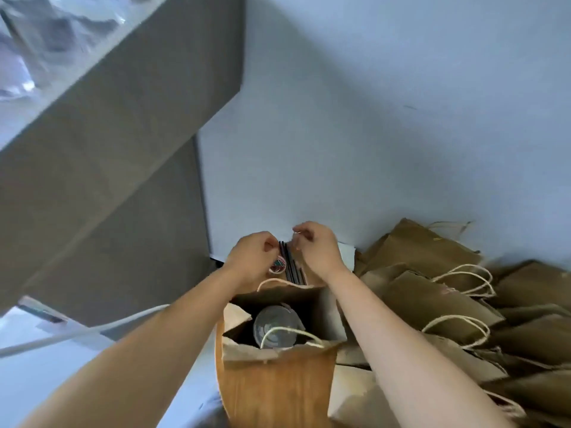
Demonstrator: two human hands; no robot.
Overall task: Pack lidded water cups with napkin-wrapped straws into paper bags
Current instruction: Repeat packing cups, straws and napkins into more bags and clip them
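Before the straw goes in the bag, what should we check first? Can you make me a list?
1. Open brown paper bag stands upright: ok.
2. Clear lidded plastic cup sits inside it: ok.
3. Room beside the cup for a straw: ok, there is a dark gap.
4. Bundle of black straws is within reach of the left hand and right hand: ok.
5. One straw wrapped in a napkin: cannot tell, fingers hide it.
6. Pile of flat brown paper bags ready for later: ok.
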